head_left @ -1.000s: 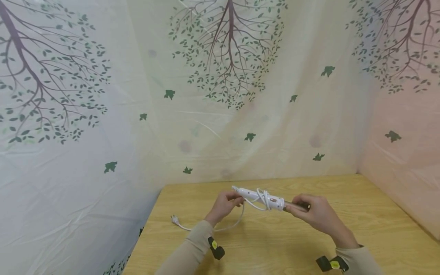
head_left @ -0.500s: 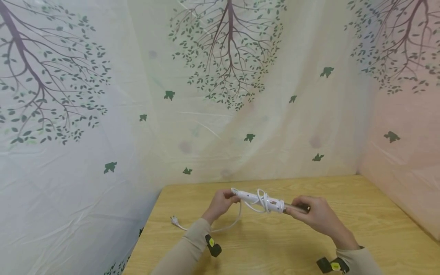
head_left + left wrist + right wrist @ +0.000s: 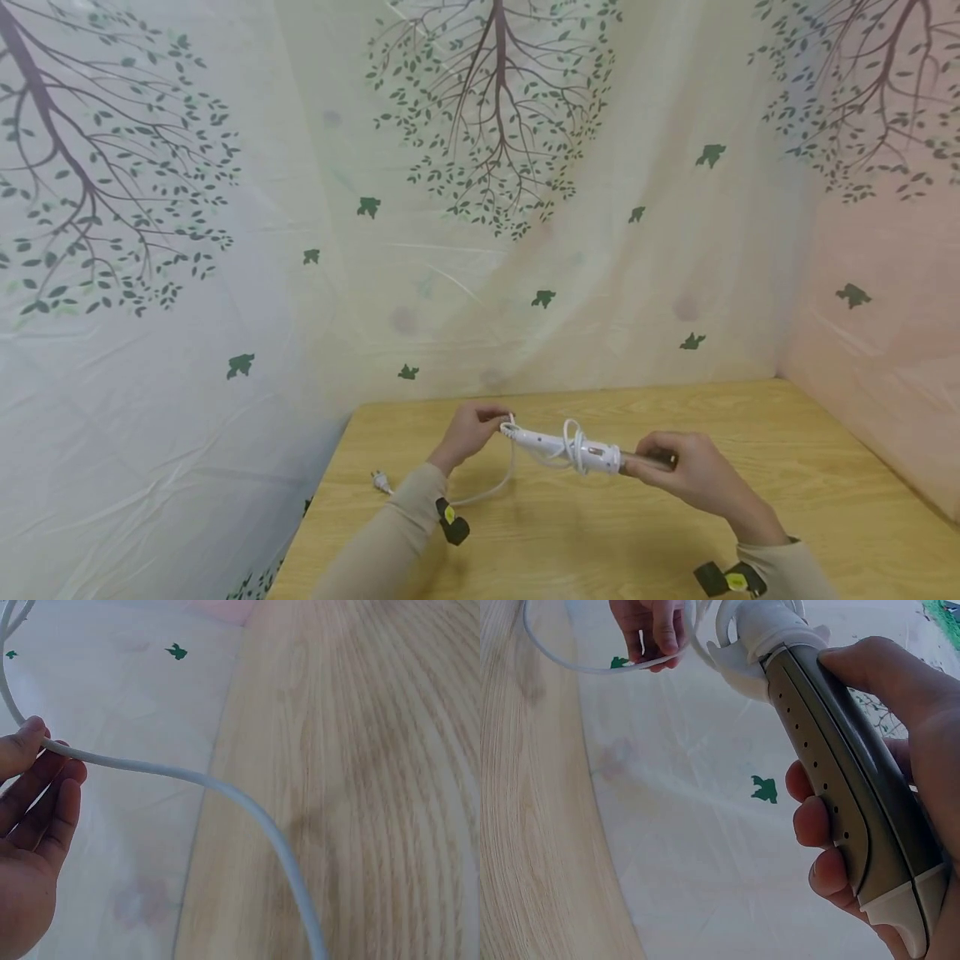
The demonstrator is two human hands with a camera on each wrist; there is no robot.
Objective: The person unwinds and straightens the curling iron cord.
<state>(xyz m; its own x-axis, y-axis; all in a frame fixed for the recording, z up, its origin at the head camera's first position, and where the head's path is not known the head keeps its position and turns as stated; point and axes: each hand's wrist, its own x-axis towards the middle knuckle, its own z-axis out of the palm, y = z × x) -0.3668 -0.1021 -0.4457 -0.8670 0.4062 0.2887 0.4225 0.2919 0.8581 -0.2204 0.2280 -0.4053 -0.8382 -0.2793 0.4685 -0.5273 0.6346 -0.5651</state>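
My right hand (image 3: 701,471) grips a white curling iron (image 3: 598,457) by its brownish metal barrel (image 3: 832,757), holding it above the table. Small holes run along the barrel, and the fingers and thumb wrap it in the right wrist view. The white handle points left, with loops of its own cord wound round it. At the handle's tail, my left hand (image 3: 467,433) pinches the white cord (image 3: 172,772) between thumb and fingertips. From there the cord drops in a curve to the table, ending at a two-pin plug (image 3: 381,482) on the left.
A wood-grain table (image 3: 787,467) lies under both hands, its left edge just beyond the plug. Behind and at both sides hangs a pale curtain (image 3: 450,317) printed with trees and green leaves. Dark wrist mounts (image 3: 453,522) sit at both sleeves.
My left hand has moved left and slightly up, drawing the cord past the handle's tail. The loops round the handle have shifted. My right hand and the curling iron have barely moved.
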